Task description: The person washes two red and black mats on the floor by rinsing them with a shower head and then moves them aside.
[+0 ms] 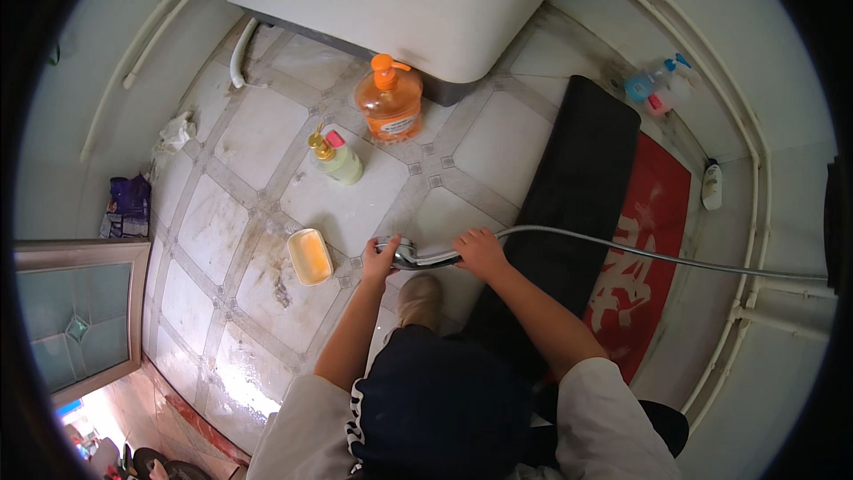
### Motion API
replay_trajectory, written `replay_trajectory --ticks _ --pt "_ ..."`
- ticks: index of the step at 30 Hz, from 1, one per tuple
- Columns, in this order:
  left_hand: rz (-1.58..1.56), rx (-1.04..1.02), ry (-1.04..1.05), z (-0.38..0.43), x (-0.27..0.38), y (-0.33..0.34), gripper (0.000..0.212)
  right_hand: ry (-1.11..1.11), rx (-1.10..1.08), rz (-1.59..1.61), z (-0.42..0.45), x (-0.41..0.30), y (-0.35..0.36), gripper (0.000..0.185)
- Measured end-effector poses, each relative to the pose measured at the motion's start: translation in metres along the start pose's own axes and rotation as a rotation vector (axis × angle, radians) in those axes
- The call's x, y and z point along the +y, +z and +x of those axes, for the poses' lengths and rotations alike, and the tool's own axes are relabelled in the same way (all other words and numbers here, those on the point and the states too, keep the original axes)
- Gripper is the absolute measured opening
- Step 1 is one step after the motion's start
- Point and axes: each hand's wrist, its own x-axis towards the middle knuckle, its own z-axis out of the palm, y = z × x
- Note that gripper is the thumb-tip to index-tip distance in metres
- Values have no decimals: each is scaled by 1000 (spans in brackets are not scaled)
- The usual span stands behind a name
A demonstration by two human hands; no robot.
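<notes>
My left hand (380, 259) grips the head end of a chrome handheld shower head (404, 253) in front of me. My right hand (481, 253) is closed around its handle end, where the metal shower hose (600, 240) leads off to the right wall. Ahead on the tiled floor stand a large orange pump bottle (390, 107) and a smaller pale green pump bottle (341, 165) with a gold pump. To the left of my left hand lies a cream soap dish (311, 257) with something orange-yellow in it.
A white tub-like fixture (400, 0) stands ahead. A black mat (573, 147) overlaps a red mat (650, 240) at right. Several bottles stand by the right wall, including a blue pump bottle (641, 87). A glazed door (136, 307), purple packet (130, 203) and white pipe (238, 60) are at left.
</notes>
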Motion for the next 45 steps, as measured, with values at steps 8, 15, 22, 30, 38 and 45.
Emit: replay_trajectory --ticks 8,15,22,30,38,45 --pt "126 64 84 -13 -16 13 73 44 -45 8 -28 2 11 37" --pt "189 28 83 -12 -10 18 73 127 -63 112 -40 -6 17 32" --pt "418 5 123 -1 -10 42 80 290 -40 133 -61 -8 12 31" --pt "592 -70 278 -8 -12 65 77 413 -112 126 -97 -23 16 30" --pt "663 -144 317 -7 -14 66 75 493 -74 194 -105 -43 21 30" --pt "696 -168 303 -10 -12 68 76 517 -143 208 -104 -43 20 29"
